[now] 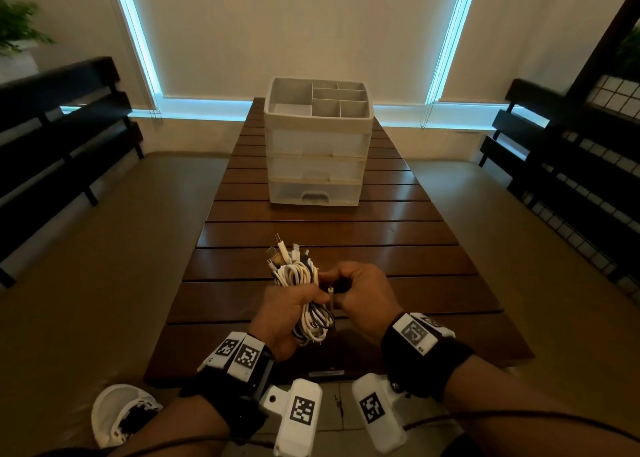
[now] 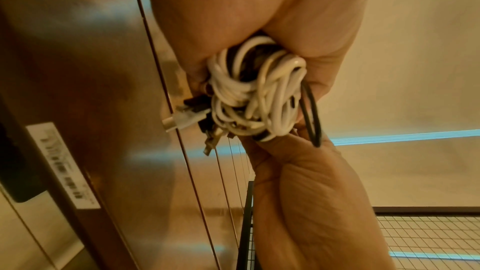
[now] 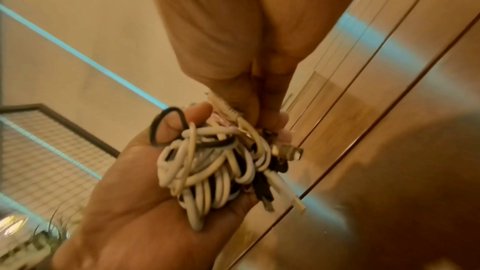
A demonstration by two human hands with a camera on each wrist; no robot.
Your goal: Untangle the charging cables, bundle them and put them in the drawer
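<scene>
A bundle of white and black charging cables (image 1: 298, 275) is held above the near end of the wooden table (image 1: 415, 249). My left hand (image 1: 294, 306) grips the bundle around its middle, and several plugs stick up from its top. My right hand (image 1: 356, 287) is beside it and pinches one cable end at the bundle's right side. In the left wrist view the coils (image 2: 259, 98) bulge out of my left hand (image 2: 233, 17). In the right wrist view my right hand (image 3: 228, 38) pinches a plug end (image 3: 223, 106) above the coils (image 3: 207, 161) lying in my left palm (image 3: 130, 213). The white drawer unit (image 1: 317, 166) stands farther back with all three drawers closed.
On top of the drawer unit is an open tray with dividers (image 1: 341, 102). Dark slatted benches (image 1: 59, 127) flank the table on both sides, and a wire mesh panel (image 1: 616, 100) stands at the right. A white shoe-like object (image 1: 117, 411) lies on the floor at lower left.
</scene>
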